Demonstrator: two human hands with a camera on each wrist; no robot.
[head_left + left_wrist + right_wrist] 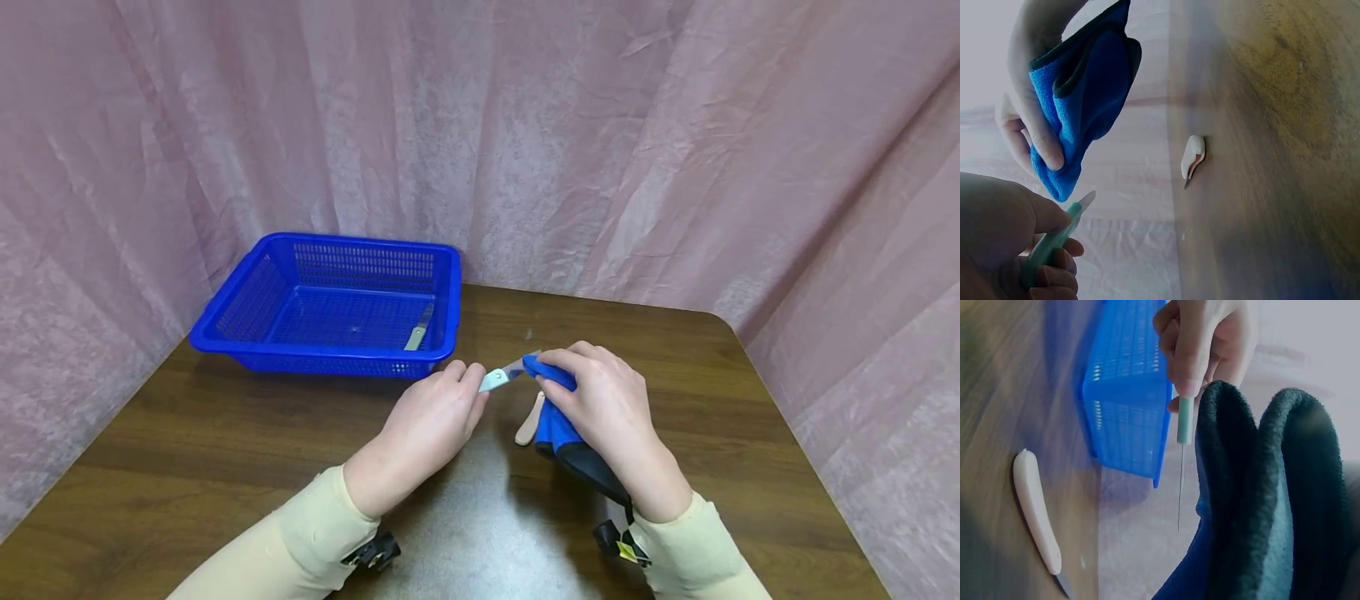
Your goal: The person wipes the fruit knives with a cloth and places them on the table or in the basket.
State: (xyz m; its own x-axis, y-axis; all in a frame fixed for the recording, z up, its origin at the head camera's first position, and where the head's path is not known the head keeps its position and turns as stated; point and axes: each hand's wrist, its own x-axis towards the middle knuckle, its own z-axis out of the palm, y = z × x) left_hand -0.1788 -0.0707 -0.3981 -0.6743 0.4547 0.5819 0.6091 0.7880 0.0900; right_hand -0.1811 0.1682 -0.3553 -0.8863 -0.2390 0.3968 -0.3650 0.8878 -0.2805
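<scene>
Off the basket's (322, 346) near right corner, we see the left hand (435, 410) gripping a knife (506, 373) by its handle (1047, 247) (probably light, stiff; best held there); the right hand (609, 402) pinches soft-looking cloth (557, 421).

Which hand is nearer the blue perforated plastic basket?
Left. The left hand is close to the near right corner of the basket; the right hand is farther right, holding the blue, black-edged cloth.

Creased pink curtains (480, 133) hang behind and beside a brown wood-grain table (720, 408) with pale glare (483, 533) in front.
</scene>
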